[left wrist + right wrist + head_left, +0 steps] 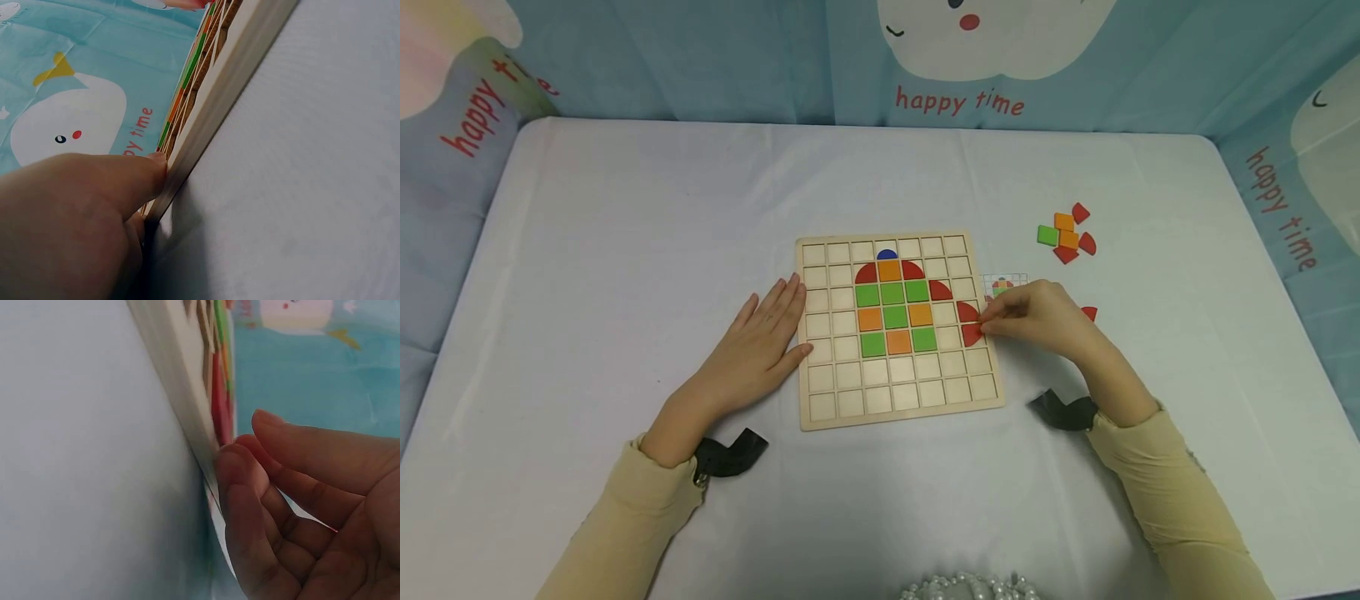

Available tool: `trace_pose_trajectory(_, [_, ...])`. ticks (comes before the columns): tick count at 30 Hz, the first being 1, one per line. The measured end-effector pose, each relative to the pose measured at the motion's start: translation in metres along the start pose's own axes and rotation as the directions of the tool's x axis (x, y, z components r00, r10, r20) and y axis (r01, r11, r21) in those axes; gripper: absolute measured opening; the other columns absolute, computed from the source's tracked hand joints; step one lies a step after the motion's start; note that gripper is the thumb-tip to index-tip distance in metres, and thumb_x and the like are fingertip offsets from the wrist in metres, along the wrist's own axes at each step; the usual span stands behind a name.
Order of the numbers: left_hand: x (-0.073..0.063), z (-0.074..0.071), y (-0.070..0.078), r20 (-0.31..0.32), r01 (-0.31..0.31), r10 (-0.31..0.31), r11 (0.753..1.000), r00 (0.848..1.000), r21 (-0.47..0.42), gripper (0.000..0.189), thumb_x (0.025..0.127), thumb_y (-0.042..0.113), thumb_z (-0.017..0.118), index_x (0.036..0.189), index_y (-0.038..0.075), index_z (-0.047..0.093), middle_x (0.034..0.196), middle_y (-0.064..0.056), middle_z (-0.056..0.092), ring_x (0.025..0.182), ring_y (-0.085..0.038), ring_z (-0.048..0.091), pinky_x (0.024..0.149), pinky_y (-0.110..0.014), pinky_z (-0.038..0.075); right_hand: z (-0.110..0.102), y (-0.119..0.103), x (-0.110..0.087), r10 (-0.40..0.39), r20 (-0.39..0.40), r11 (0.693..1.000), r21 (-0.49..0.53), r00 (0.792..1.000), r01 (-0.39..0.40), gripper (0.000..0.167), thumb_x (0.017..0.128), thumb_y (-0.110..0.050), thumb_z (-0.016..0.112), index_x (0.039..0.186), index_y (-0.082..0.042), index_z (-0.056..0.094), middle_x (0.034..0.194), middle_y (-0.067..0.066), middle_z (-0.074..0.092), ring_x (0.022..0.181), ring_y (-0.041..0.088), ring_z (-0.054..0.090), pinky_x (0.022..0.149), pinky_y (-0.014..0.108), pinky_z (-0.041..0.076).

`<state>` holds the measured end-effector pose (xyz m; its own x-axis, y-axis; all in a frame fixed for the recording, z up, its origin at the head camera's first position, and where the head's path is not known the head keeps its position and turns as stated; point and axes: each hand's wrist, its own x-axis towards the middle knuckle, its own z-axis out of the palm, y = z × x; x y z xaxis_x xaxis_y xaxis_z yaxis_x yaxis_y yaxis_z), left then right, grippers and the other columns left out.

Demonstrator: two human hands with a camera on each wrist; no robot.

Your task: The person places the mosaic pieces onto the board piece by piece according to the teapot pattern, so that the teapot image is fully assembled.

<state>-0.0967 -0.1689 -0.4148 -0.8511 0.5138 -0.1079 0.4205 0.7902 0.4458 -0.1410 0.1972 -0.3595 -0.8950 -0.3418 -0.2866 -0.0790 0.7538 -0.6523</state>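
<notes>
Hands (756,346) (1037,317) at board (877,400), blue tile (887,255) head-view only

Under both the left grip (748,342) and the right grip (1037,312), and stretching well out to either side of them, lies a bench (662,192) covered in a faintly creased white cloth. Well beyond the grips hangs a blue backdrop (700,58), carried round to the left and right, with white cartoon figures (1037,42) and red "happy time" lettering (958,102). Nearer the person than either grip, and between them sideways, pearly white beads (966,587) show, partly cut off.
</notes>
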Motion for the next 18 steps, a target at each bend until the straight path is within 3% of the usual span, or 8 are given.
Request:
trace_pose_trajectory(5, [0.0,0.0,0.0,-0.001,-0.002,0.002,1.0,1.0,0.002,0.071,0.101,0.033,0.042,0.15,-0.002,0.004,0.157,-0.013,-0.001,0.144,-0.026,-0.005,0.113,-0.046,-0.003,-0.014,0.004,-0.004,0.006,-0.067,1.0,-0.02,0.998,-0.008,0.011,0.082,-0.012,0.074,0.091,-0.005,0.075,0.086,0.005,0.07,0.08,0.017,0.061,0.068,0.022,0.048])
trace_pose_trajectory(10, [0.0,0.0,0.0,-0.001,-0.001,0.001,1.0,1.0,0.005,0.071,0.101,0.033,0.042,0.15,-0.001,0.004,0.157,-0.013,-0.001,0.144,-0.025,-0.005,0.113,-0.046,-0.003,-0.034,0.011,-0.01,0.068,-0.131,0.997,-0.017,0.989,-0.071,0.013,0.083,-0.012,0.072,0.093,-0.003,0.072,0.08,0.008,0.068,0.07,0.021,0.058,0.059,0.023,0.046])
trace_pose_trajectory(14, [0.0,0.0,0.0,0.0,0.0,0.0,1.0,1.0,0.003,0.071,0.101,0.033,0.042,0.15,-0.002,0.004,0.157,-0.013,-0.001,0.144,-0.025,-0.005,0.113,-0.046,-0.003,-0.05,0.022,-0.014,0.098,-0.121,0.992,-0.068,0.988,-0.107,0.017,0.084,-0.013,0.072,0.096,-0.001,0.071,0.081,0.008,0.066,0.067,0.026,0.056,0.056,0.025,0.044])
trace_pose_trajectory(18, [0.0,0.0,0.0,0.001,0.0,0.0,1.0,1.0,0.0,0.071,0.101,0.033,0.042,0.15,-0.002,0.004,0.157,-0.013,-0.001,0.144,-0.025,-0.005,0.113,-0.046,-0.003,-0.064,0.035,-0.017,0.137,-0.071,0.982,-0.119,0.988,-0.145,0.022,0.084,-0.018,0.073,0.098,-0.001,0.07,0.084,0.007,0.068,0.074,0.023,0.059,0.066,0.026,0.046])
